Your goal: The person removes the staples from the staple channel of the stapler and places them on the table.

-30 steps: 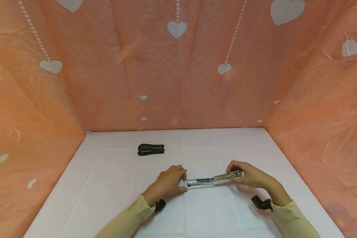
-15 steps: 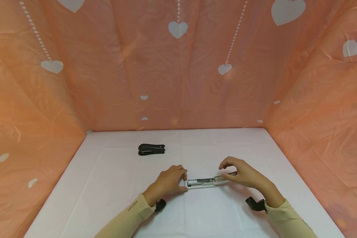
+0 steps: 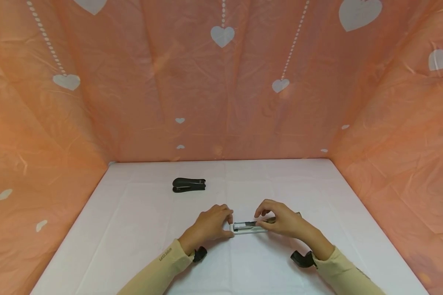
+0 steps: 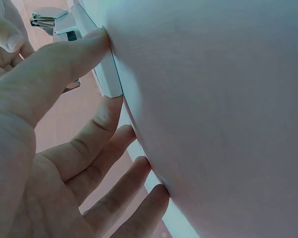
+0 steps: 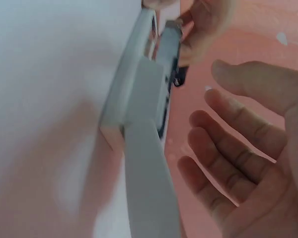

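Note:
A white stapler lies on the table with its upper arm swung far back to the right, so its inside shows. My left hand holds the left end of its base between thumb and forefinger; the other fingertips rest on the tabletop in the left wrist view. Over the stapler's middle, my right hand hovers with loosely bent fingers. The right wrist view shows a gap between that hand's fingers and the stapler. From the head view, the right hand hides part of the raised arm.
A black stapler lies farther back on the white-covered table. Orange sheeting with pale hearts stands behind and at both sides. Each sleeve carries a small black wrist camera.
My right hand has let go of the stapler's swung-back arm and moved left over the middle of the stapler. The left hand stays at the base's end.

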A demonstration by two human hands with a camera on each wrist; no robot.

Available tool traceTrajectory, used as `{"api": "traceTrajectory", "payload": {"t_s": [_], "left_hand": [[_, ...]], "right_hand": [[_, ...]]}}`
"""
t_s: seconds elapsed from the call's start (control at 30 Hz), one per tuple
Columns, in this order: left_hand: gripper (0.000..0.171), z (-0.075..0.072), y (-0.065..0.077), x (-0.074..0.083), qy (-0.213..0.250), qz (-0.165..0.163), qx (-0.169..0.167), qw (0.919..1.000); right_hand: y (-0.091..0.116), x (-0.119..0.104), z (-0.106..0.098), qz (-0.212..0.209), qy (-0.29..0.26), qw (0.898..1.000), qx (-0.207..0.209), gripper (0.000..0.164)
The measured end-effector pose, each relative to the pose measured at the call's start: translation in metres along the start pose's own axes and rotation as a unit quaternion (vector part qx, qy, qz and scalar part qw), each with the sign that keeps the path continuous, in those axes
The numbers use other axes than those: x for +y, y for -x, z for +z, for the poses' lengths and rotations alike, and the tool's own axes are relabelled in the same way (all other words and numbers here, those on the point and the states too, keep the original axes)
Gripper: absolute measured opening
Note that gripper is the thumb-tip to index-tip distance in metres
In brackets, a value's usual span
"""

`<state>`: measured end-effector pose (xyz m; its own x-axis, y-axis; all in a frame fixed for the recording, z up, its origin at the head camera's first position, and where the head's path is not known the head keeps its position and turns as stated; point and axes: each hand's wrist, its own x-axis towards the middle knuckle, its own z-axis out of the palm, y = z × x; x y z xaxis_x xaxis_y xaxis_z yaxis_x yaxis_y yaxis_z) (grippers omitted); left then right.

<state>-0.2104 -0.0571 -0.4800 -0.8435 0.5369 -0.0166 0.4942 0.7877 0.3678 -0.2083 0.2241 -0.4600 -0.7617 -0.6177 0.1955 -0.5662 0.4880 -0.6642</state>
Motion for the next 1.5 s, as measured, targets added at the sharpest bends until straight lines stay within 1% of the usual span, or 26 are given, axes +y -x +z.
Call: {"api": "traceTrajectory", "payload": {"t_s": [0.13,0.43,0.53,0.7,0.8,0.97,1.07,1.27,1.5], "left_hand": [[0.031,0.001,0.0,0.0,-0.003,0.001,-0.003,1.0],[0.031,0.0,0.0,0.0,-0.004,0.001,-0.001,1.0],[0.03,0.0,0.0,0.0,-0.004,0.001,0.0,1.0],[0.03,0.0,0.001,0.0,0.002,0.002,-0.001,1.0],[0.031,0.0,0.001,0.0,0.001,0.003,-0.001,1.0],[0.031,-0.001,0.001,-0.001,-0.002,0.007,0.002,1.0],[0.031,-0.001,0.001,-0.001,-0.001,0.006,0.002,1.0],[0.032,-0.001,0.0,-0.001,-0.002,0.0,0.001,1.0],[0.031,-0.002,0.001,0.001,0.002,0.001,-0.002,1.0]], "right_hand": [[-0.003,-0.002,0.008,-0.008,-0.004,1.0,-0.013,0.017],[-0.01,-0.005,0.019,-0.04,0.036,0.998,-0.017,0.014],[-0.012,-0.006,0.02,-0.033,0.05,0.998,-0.022,0.012],[-0.014,-0.007,0.021,-0.01,0.073,0.997,-0.04,0.007],[-0.014,-0.008,0.022,-0.008,0.086,0.995,-0.046,0.006],[-0.014,-0.01,0.022,-0.012,0.107,0.993,-0.045,0.006],[-0.014,-0.012,0.021,-0.013,0.109,0.993,-0.047,0.008],[-0.014,-0.012,0.02,-0.011,0.091,0.994,-0.055,0.013],[-0.012,-0.014,0.02,0.002,0.073,0.996,-0.059,0.015]]}}
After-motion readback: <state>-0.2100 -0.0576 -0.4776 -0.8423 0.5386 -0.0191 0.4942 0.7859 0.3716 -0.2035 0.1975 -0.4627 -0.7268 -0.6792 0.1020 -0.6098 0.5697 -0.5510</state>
